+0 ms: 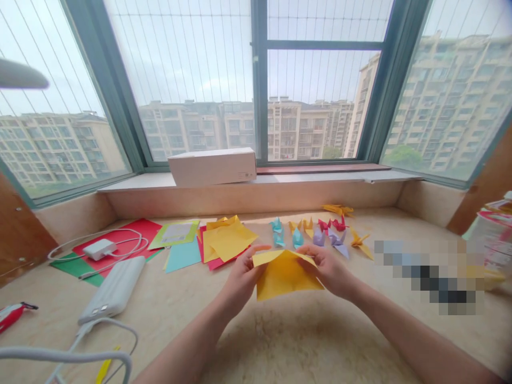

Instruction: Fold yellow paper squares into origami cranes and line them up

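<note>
Windowsill (312,178) box (208,168) bears illegible print (245,175); hands (245,266) (331,268) hold paper (286,278).

Seems to be a home, though seen only in part, judging by the bay window (261,80), marbled ledge (280,341) and apartment blocks (296,128) outside.

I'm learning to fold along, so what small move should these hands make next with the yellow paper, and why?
I'd probably lay the yellow paper flat on the counter before pressing any crease: the left hand and right hand grip it at opposite sides, it looks bent between them, and a firm surface should steady it.
</note>
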Tool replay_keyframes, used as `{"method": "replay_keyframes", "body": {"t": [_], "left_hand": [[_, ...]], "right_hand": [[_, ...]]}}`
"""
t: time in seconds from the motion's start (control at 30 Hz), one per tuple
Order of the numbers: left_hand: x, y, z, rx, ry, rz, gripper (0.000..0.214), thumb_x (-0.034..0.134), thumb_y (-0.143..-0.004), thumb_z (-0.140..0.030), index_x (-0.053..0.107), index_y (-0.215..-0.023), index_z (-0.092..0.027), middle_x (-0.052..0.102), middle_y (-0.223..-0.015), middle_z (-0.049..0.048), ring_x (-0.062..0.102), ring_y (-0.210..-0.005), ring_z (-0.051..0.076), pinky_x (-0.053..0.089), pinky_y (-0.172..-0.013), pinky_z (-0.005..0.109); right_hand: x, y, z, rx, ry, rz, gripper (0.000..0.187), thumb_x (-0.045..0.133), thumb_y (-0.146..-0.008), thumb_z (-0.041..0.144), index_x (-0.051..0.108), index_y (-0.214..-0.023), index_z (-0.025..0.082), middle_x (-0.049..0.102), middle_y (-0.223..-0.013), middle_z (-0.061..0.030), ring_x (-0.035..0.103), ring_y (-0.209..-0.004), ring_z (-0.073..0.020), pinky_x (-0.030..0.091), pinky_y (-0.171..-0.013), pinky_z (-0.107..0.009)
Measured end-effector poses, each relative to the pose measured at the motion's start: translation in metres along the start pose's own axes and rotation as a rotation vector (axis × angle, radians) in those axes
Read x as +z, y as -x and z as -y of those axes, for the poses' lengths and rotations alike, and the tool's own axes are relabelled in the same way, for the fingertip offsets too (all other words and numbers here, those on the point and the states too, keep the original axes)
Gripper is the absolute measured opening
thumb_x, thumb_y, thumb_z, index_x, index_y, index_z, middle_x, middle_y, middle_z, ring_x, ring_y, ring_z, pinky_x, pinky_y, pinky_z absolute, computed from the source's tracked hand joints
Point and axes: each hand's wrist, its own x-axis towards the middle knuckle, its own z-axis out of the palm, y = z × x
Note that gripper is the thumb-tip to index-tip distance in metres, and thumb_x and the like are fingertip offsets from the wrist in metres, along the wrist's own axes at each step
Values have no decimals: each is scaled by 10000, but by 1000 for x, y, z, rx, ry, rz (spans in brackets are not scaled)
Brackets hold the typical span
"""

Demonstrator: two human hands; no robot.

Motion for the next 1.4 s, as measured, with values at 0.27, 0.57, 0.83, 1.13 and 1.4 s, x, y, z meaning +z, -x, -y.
{"method": "replay_keyframes", "body": {"t": [0.27, 0.57, 0.83, 1.13, 1.4], "left_hand": [[10, 13, -3, -28, 45, 70, 197, 631, -762, -246, 734, -898, -149, 732, -889, 70, 656, -802, 184, 483, -715, 259], [10, 15, -20, -148, -158, 250, 467, 599, -857, -500, 632, -1175, -160, 709, -871, 78, 628, -708, 171, 457, -595, 243], [17, 16, -4, -270, -278, 246, 354, 689, -797, -485, 682, -817, -131, 670, -732, 26, 580, -632, 136, 390, -564, 213], [26, 16, -4, -63, -275, 59, 368, 694, -798, -477, 649, -879, -121, 693, -781, 69, 626, -699, 181, 448, -603, 243], [31, 18, 5, -109, -231, 147, 366, 695, -816, -436, 671, -952, -97, 674, -848, 65, 590, -729, 160, 432, -628, 231]], "right_hand": [[-26, 6, 6, -143, -2, -133, 58, 707, -716, 193, 741, -669, 190, 649, -1036, -66, 644, -845, -181, 513, -646, -243], [-18, 14, -1, -337, 379, 50, 309, 522, -788, 55, 712, -585, 190, 723, -989, -70, 665, -867, -190, 513, -736, -282], [5, 16, 4, -70, -20, -60, 374, 611, -894, 437, 650, -1212, 244, 738, -1032, -87, 694, -791, -189, 540, -673, -296], [11, 13, 8, -56, -25, -86, 350, 708, -817, 475, 708, -1003, 178, 756, -895, -61, 690, -793, -198, 531, -722, -301], [21, 12, -2, -23, -261, -183, 493, 741, -793, 466, 596, -1186, 206, 766, -875, -55, 709, -754, -194, 532, -710, -307]]}}
